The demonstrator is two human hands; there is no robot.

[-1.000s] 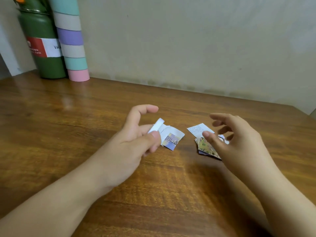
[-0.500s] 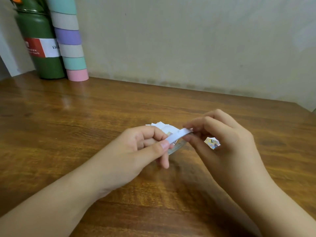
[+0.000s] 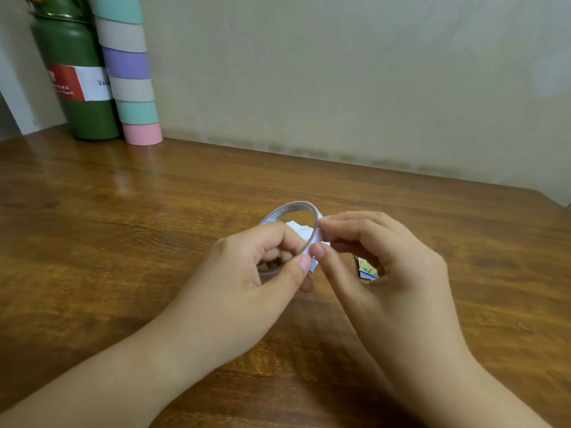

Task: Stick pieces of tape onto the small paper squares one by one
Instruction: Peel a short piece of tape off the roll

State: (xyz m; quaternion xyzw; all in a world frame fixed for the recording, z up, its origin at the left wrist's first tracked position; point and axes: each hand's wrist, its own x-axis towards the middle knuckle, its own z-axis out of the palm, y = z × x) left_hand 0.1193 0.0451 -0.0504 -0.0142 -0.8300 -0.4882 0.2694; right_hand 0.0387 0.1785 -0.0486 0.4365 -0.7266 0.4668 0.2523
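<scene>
Tape roll point(image 3: 290, 211): thin white ring, nearly used up, printed inner core, held upright off the table, gripped in left hand point(image 3: 262, 273), right hand point(image 3: 380, 267) pinching its right edge. White paper squares point(image 3: 298, 231) visible through the ring, behind left-hand fingers. Colourful printed squares point(image 3: 367, 270) stacked under the right palm.

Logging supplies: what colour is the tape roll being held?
White, a thin tape roll with faint print inside; head view.
</scene>
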